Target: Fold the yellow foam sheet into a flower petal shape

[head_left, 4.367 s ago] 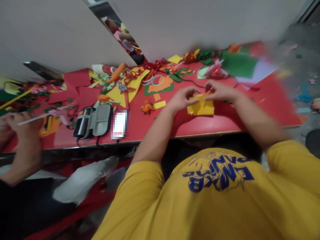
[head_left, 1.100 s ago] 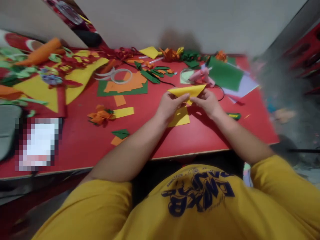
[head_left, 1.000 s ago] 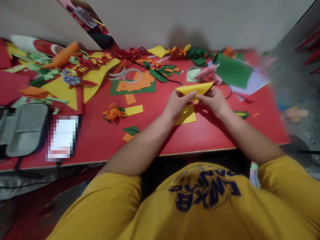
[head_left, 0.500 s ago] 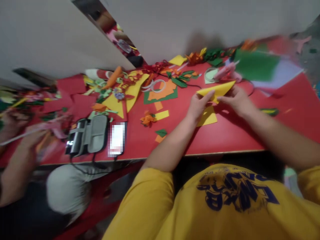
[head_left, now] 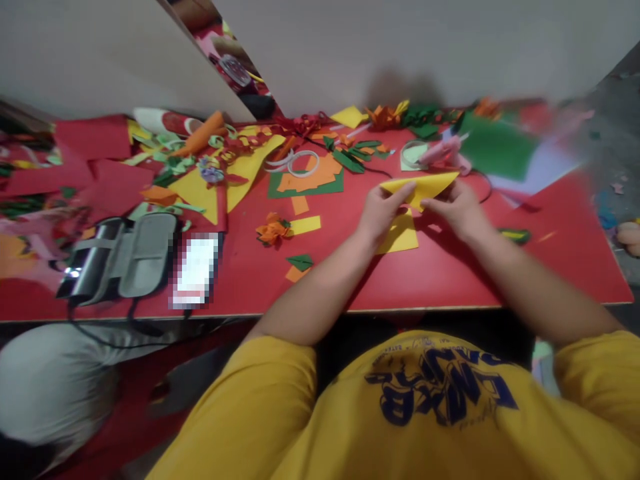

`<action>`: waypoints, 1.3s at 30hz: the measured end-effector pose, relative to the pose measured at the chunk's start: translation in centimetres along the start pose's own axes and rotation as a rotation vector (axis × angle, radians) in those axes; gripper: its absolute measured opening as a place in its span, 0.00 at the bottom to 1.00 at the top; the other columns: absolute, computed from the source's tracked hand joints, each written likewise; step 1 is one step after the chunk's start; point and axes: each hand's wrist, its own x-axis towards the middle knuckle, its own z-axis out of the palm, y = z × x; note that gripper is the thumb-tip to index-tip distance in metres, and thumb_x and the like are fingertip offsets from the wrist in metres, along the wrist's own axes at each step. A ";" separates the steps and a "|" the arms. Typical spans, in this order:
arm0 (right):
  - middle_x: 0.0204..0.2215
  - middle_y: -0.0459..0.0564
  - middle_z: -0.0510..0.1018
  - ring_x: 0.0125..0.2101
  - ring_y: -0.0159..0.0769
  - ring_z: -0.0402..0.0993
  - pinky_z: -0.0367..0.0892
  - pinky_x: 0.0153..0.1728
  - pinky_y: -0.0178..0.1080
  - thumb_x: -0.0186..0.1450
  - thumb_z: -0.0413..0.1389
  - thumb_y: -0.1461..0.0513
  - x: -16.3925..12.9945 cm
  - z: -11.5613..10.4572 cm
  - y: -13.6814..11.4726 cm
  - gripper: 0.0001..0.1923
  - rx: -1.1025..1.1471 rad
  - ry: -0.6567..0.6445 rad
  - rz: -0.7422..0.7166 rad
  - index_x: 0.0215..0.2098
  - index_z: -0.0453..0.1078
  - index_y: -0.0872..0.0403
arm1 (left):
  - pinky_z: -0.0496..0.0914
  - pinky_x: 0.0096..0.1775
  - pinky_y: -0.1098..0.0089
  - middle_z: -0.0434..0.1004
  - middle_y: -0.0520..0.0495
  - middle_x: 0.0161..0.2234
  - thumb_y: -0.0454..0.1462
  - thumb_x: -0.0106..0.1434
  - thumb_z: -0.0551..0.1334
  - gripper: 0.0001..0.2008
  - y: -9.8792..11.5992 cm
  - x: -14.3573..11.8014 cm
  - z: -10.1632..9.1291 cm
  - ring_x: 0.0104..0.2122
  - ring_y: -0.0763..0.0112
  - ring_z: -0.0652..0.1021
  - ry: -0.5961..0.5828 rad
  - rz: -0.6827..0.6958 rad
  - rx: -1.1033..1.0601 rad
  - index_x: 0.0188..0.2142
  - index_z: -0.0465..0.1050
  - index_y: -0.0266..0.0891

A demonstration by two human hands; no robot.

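Observation:
A folded sheet of yellow paper [head_left: 425, 187], its long edge facing away from me, is held above the table between both hands. My left hand [head_left: 383, 212] pinches its left part with the thumb lying along the near face. On the other side my right hand [head_left: 457, 208] grips the right part, thumb and fingers closed on it. Under the hands lies another piece of yellow paper [head_left: 400, 237], flat on the red table [head_left: 440, 280]. To the left rest an orange paper flower [head_left: 273, 229] and a small yellow strip [head_left: 306, 225].
Beyond my hands are a pink glue gun [head_left: 447, 152], a tape roll [head_left: 413, 155] and a green sheet [head_left: 495, 147]. White scissors [head_left: 280, 163] lie by orange scraps. Leftward are a phone [head_left: 197, 270] and an open grey case [head_left: 145, 257]. Someone's knee [head_left: 55, 380] shows lower left.
The view has turned to the right, so the table's things sit farther left. Both hands keep the same hold on the folded yellow paper. The neighbour's hands have left the view.

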 end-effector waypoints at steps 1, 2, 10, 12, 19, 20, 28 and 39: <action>0.57 0.54 0.93 0.60 0.55 0.91 0.87 0.69 0.60 0.55 0.84 0.56 0.1 0.0 0.0 0.31 0.000 0.009 0.003 0.53 0.82 0.47 | 0.76 0.36 0.74 0.91 0.48 0.39 0.52 0.62 0.87 0.20 0.1 0.0 0.0 0.35 0.74 0.85 -0.003 0.007 0.011 0.42 0.90 0.42; 0.56 0.54 0.93 0.59 0.55 0.91 0.87 0.68 0.59 0.54 0.85 0.56 0.1 0.0 -0.1 0.31 0.005 0.019 0.009 0.53 0.82 0.47 | 0.76 0.36 0.73 0.91 0.48 0.40 0.53 0.61 0.88 0.21 0.1 0.0 -0.1 0.35 0.73 0.85 -0.007 0.017 0.019 0.42 0.91 0.42; 0.43 0.48 0.91 0.40 0.42 0.88 0.87 0.43 0.44 0.51 0.87 0.36 0.0 1.0 -0.4 0.38 0.082 0.043 0.067 0.46 0.83 0.47 | 0.75 0.33 0.70 0.91 0.46 0.38 0.57 0.57 0.88 0.24 0.1 -0.1 -0.3 0.34 0.71 0.82 0.004 0.113 0.105 0.38 0.91 0.42; 0.39 0.46 0.89 0.39 0.39 0.86 0.86 0.43 0.42 0.49 0.87 0.34 0.2 0.9 -0.2 0.38 0.142 0.092 0.036 0.42 0.83 0.46 | 0.74 0.33 0.71 0.91 0.47 0.37 0.55 0.59 0.87 0.22 0.2 -0.3 -0.1 0.34 0.71 0.82 -0.018 0.119 0.135 0.39 0.91 0.42; 0.38 0.45 0.88 0.42 0.40 0.88 0.88 0.50 0.45 0.52 0.87 0.35 0.8 0.1 0.7 0.34 0.123 0.123 -0.032 0.39 0.84 0.46 | 0.71 0.31 0.74 0.90 0.48 0.39 0.56 0.63 0.84 0.22 -0.2 -0.2 0.0 0.35 0.71 0.85 0.012 0.055 0.118 0.40 0.87 0.42; 0.38 0.44 0.88 0.42 0.39 0.87 0.88 0.49 0.44 0.53 0.87 0.36 0.9 0.1 0.7 0.32 0.116 0.121 -0.042 0.40 0.84 0.46 | 0.71 0.31 0.74 0.90 0.47 0.40 0.57 0.63 0.84 0.23 -0.3 -0.1 0.0 0.36 0.71 0.86 0.020 0.043 0.096 0.41 0.87 0.43; 0.40 0.46 0.87 0.44 0.41 0.85 0.86 0.51 0.47 0.55 0.85 0.42 1.1 -0.2 0.6 0.27 0.067 0.153 -0.035 0.40 0.84 0.46 | 0.71 0.31 0.75 0.90 0.48 0.41 0.61 0.64 0.84 0.25 -0.3 0.1 -0.1 0.39 0.70 0.88 0.091 0.018 0.028 0.41 0.85 0.45; 0.42 0.47 0.89 0.45 0.42 0.86 0.85 0.51 0.47 0.53 0.86 0.41 1.4 -0.6 0.7 0.28 0.065 0.163 -0.028 0.41 0.85 0.45 | 0.73 0.35 0.73 0.90 0.48 0.40 0.57 0.64 0.85 0.22 0.1 0.1 0.0 0.40 0.68 0.88 0.101 0.033 0.029 0.42 0.88 0.45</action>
